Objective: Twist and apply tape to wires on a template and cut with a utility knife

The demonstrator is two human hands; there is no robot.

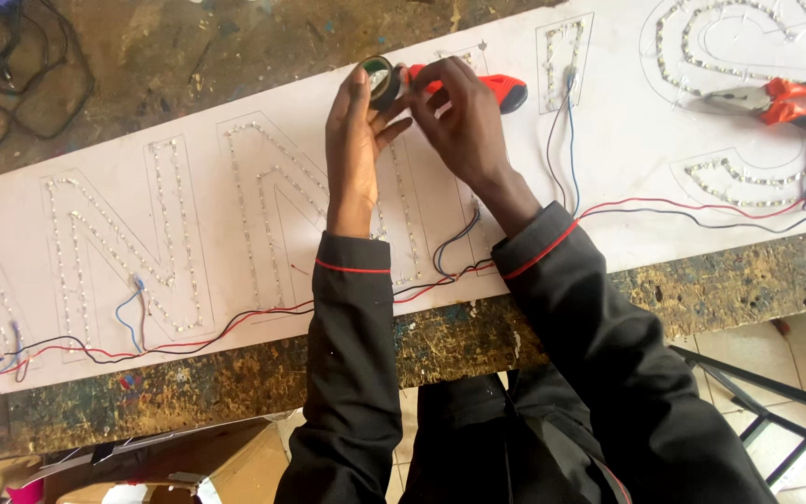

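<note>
Hands are meeting above the white sign board, which is lying on the worn surface: the left hand is gripping a dark roll of tape, and the right hand is pinching at the roll's edge. Red-handled pliers are resting on the board, well apart.

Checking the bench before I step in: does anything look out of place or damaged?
Nothing stands out. Both hands, left hand and right hand, hold a tape roll over the white board; pliers lie flat on it.
</note>
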